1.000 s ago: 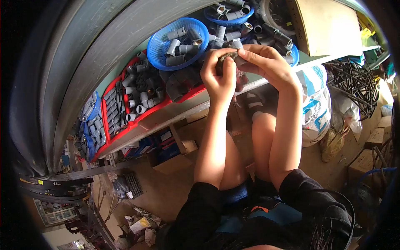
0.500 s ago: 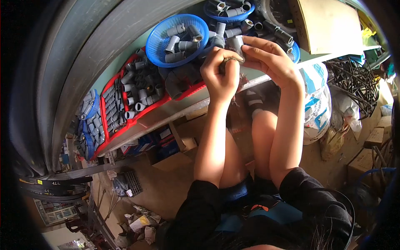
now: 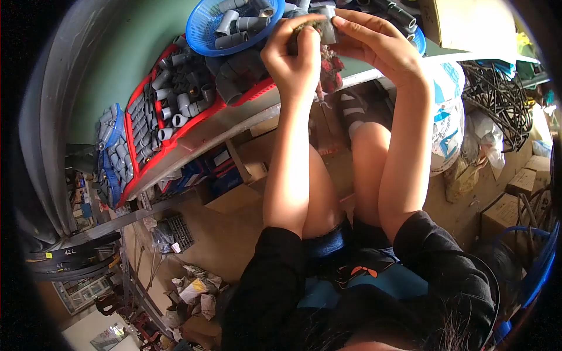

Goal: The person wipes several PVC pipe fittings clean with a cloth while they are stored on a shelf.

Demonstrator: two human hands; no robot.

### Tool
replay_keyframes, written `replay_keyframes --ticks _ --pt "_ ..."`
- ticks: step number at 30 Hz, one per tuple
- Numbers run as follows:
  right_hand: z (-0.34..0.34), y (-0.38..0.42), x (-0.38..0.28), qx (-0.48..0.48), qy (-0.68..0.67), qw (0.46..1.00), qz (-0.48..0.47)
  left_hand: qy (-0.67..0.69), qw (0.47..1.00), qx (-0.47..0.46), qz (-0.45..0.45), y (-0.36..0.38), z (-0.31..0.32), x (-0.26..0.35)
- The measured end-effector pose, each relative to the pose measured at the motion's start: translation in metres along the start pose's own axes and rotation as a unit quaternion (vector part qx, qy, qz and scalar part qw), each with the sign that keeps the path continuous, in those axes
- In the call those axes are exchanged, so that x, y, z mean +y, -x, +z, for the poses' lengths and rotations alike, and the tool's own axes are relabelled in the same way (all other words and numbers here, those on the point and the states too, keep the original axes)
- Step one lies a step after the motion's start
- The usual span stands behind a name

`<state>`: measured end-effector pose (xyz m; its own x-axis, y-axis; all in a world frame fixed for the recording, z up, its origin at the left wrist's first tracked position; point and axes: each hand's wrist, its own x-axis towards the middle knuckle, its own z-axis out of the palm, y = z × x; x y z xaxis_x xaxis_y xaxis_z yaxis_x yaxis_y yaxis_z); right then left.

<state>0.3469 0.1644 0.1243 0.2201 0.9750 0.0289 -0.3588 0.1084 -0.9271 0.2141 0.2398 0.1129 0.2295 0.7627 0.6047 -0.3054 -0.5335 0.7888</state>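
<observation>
My right hand pinches a grey plastic pipe fitting between thumb and fingers, above the near edge of the bench. Close against the fitting, my left hand is closed round a dirty, frayed rag. Its reddish end hangs below the fingers, and the rest is partly hidden in the fist. Just left of my left hand, a blue plastic basket holds several grey fittings. More grey fittings lie behind my hands at the top of the view.
A red tray of grey and dark fittings lies along the bench edge. A cardboard box stands at the back right. Beside my right arm is a white-and-blue sack, with a tangle of black tubing beyond it. Cardboard boxes sit under the bench.
The view has tilted, so the bench, baskets and both hands appear higher in the picture. The fitting in my right hand now shows its side more squarely, still against the rag.
</observation>
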Motion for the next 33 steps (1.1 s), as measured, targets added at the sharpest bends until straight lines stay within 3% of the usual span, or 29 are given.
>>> replay_keyframes --ticks 3,7,10,18,20,21,22,23,26,28,33 --pt "-0.006 -0.003 0.005 0.022 0.002 1.000 0.016 -0.013 0.998 0.022 0.056 -0.002 0.004 -0.005" --pt "-0.001 -0.001 0.002 0.010 -0.020 1.000 0.022 -0.026 0.998 -0.049 0.023 0.000 -0.001 -0.010" --pt "0.010 0.001 0.000 0.030 -0.002 1.000 0.001 -0.047 0.994 -0.065 0.069 -0.001 0.001 -0.008" --pt "0.008 -0.006 0.006 0.024 -0.009 1.000 -0.006 -0.044 0.997 -0.009 0.069 -0.005 0.000 -0.014" --pt "0.015 0.001 -0.010 0.046 -0.047 0.996 0.052 -0.053 0.996 -0.025 0.074 -0.003 0.001 -0.015" --pt "0.011 -0.001 -0.007 0.044 -0.071 0.995 0.059 -0.066 0.989 -0.034 0.127 -0.003 0.001 -0.018" --pt "0.006 -0.004 -0.002 0.041 -0.095 0.992 0.067 -0.075 0.991 -0.056 0.097 -0.002 0.000 -0.012" --pt "-0.001 -0.012 0.014 0.032 -0.071 0.997 -0.022 -0.077 0.991 -0.063 0.090 -0.001 -0.001 -0.013" --pt "0.005 -0.004 0.006 0.065 -0.097 0.993 -0.025 -0.036 0.997 -0.019 0.069 0.000 0.004 -0.013" --pt "0.006 -0.003 0.002 0.022 -0.081 0.996 -0.035 -0.011 0.998 0.024 0.056 0.001 0.007 -0.010" --pt "0.016 0.004 -0.008 0.025 -0.032 0.999 -0.027 -0.058 0.995 0.014 0.084 0.004 0.010 -0.008"
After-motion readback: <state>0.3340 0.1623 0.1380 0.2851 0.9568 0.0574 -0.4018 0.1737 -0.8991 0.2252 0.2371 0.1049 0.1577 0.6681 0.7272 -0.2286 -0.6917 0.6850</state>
